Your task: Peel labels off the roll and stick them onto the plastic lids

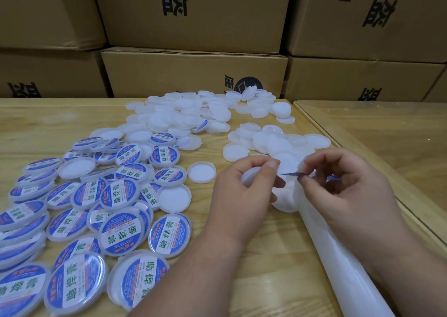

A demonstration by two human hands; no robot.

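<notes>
The wooden tabletop (254, 251) is carrying everything, and brown boxes (193, 72) are standing behind it. On the left side a big heap of lids with blue labels (101, 210) is lying, so a lot of the work looks done already. Farther back and to the right, plain white lids (183, 115) are waiting with nothing on them. A long white backing strip (338, 263) is running from the bottom right corner up toward the hands, so its long way is pointing up and a little left; the roll itself is not showing. The left hand (244, 195) is curling round a bare white lid (249, 177), with the thumb on top, holding it just left of the strip's top end. The right hand (350, 191) is pinching a blue label (294, 174) between thumb and finger. The label is showing only its thin edge, lying almost flat and pointing left, toward the lid. The lid is just beside the label, on the label's left, and the label's free end is almost reaching the left thumb. I think the next move is small: the right hand needs to bring the label left and down onto the lid, flat and in the middle. If the label tips, it could stick crooked or fold on itself.
</notes>
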